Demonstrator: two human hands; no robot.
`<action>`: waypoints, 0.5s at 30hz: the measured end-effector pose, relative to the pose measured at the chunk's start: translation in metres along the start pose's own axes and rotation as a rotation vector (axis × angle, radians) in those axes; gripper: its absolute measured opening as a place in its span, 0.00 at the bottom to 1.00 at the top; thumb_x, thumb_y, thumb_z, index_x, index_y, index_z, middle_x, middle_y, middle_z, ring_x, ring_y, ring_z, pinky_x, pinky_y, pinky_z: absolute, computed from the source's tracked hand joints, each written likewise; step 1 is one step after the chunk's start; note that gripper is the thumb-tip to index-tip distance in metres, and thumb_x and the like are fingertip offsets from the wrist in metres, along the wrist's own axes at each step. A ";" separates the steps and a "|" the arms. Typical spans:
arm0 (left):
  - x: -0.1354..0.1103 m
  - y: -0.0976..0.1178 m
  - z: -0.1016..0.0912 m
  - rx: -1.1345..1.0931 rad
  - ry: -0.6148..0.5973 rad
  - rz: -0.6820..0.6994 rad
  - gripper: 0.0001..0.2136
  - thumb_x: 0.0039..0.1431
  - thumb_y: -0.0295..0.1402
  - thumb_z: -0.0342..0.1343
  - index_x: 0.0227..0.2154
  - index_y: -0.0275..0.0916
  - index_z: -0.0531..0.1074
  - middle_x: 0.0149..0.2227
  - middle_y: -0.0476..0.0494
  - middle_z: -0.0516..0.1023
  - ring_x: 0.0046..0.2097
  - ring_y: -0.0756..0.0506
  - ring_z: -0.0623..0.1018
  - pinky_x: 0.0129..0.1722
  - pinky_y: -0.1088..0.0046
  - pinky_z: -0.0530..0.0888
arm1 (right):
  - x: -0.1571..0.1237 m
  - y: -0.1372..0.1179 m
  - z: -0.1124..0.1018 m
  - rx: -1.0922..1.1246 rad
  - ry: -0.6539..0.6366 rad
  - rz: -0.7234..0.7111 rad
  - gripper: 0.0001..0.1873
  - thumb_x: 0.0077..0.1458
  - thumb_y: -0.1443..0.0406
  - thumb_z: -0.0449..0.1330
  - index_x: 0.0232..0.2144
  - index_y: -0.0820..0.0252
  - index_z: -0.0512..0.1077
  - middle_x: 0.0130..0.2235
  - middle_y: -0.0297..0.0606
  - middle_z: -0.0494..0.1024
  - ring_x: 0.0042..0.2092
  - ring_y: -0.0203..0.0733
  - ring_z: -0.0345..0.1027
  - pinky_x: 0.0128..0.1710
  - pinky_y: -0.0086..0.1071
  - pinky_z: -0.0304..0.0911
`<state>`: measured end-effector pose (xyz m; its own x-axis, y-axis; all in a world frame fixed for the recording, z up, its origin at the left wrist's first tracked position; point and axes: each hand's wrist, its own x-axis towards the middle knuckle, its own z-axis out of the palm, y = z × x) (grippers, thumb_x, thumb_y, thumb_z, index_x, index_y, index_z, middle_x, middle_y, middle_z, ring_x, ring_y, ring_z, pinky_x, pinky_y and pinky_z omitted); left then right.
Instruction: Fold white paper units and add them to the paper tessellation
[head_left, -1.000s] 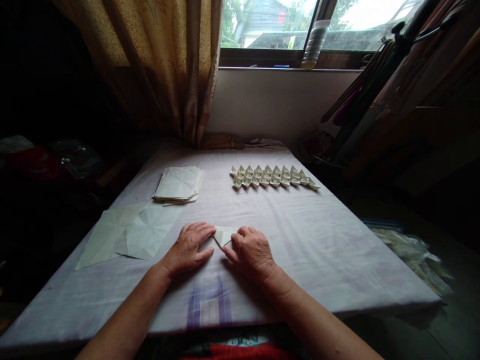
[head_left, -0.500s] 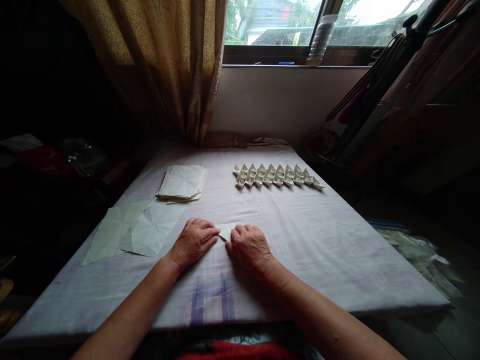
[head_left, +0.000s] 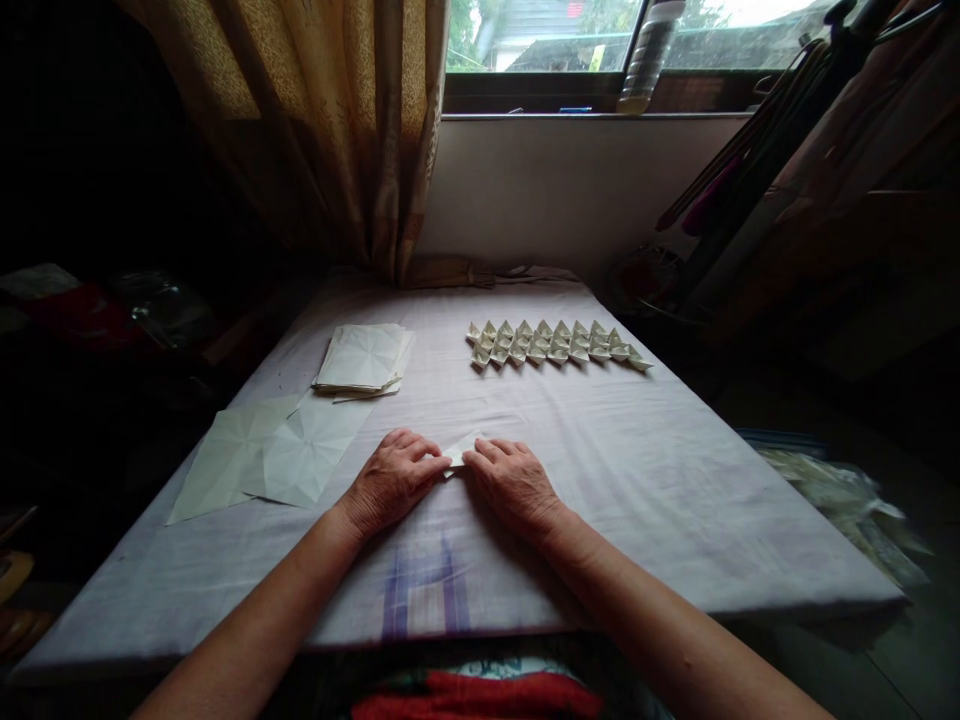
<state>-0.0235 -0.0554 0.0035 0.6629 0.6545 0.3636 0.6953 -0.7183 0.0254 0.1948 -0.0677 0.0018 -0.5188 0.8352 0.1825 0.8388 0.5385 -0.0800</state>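
Note:
A small folded piece of pale paper (head_left: 460,451) lies on the cloth-covered table (head_left: 600,470) near the front middle. My left hand (head_left: 390,480) presses on its left side with fingers curled together. My right hand (head_left: 514,482) pinches its right side, fingertips meeting the left hand's. Most of the paper is hidden under my fingers. A stack of creased paper squares (head_left: 365,358) sits to the back left. Two loose creased sheets (head_left: 277,455) lie flat left of my left hand. A row of several finished folded paper pieces (head_left: 555,343) lies at the back right.
A curtain (head_left: 337,120) hangs at the back left, beside a window with a bottle (head_left: 649,55) on its sill. Dark clutter stands right of the table, and a plastic bag (head_left: 840,500) lies on the floor there. A red cloth (head_left: 480,695) shows at the near edge.
The folded paper has become smaller and more covered as my fingers closed over it. Both hands drew together. The view tilted slightly downward.

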 end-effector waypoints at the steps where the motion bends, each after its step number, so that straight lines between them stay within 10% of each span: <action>1: 0.000 0.000 0.000 0.001 0.009 -0.003 0.11 0.66 0.31 0.51 0.44 0.47 0.77 0.40 0.45 0.79 0.43 0.44 0.74 0.50 0.61 0.67 | 0.001 -0.001 -0.001 0.006 -0.003 0.013 0.11 0.65 0.66 0.51 0.44 0.56 0.72 0.47 0.43 0.76 0.48 0.45 0.68 0.44 0.36 0.57; 15: 0.000 0.010 0.008 -0.052 0.047 -0.097 0.10 0.65 0.33 0.50 0.34 0.43 0.76 0.36 0.46 0.80 0.41 0.44 0.75 0.47 0.63 0.68 | -0.003 -0.004 -0.003 0.027 -0.022 0.029 0.10 0.64 0.65 0.52 0.43 0.55 0.72 0.49 0.43 0.74 0.49 0.46 0.66 0.44 0.36 0.57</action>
<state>-0.0148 -0.0607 -0.0034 0.5785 0.7109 0.4000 0.7394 -0.6641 0.1108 0.1940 -0.0728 0.0043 -0.4979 0.8527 0.1582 0.8490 0.5165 -0.1118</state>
